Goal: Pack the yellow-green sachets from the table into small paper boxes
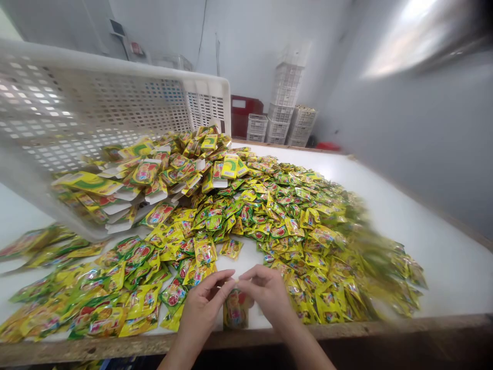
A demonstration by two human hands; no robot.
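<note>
My left hand (206, 300) and my right hand (269, 293) meet near the front edge of the table, fingertips pinched together at the top of a small printed box (235, 312). The box has a dull yellow front with red on it, and its upper end is partly covered by my fingers. Just beyond my hands lies a single yellow packet (231, 248). Heaps of shiny yellow and green packets spread on both sides, the left heap (142, 303) beside my left hand and the right heap (327, 257) beside my right.
A white perforated crate (208, 87) lies tipped on its side at the left, with flat yellow cartons (146, 172) spilling out of it. The white table (435, 257) has a worn front edge (115, 345). Stacked crates (285, 97) and a red container (244, 115) stand behind it.
</note>
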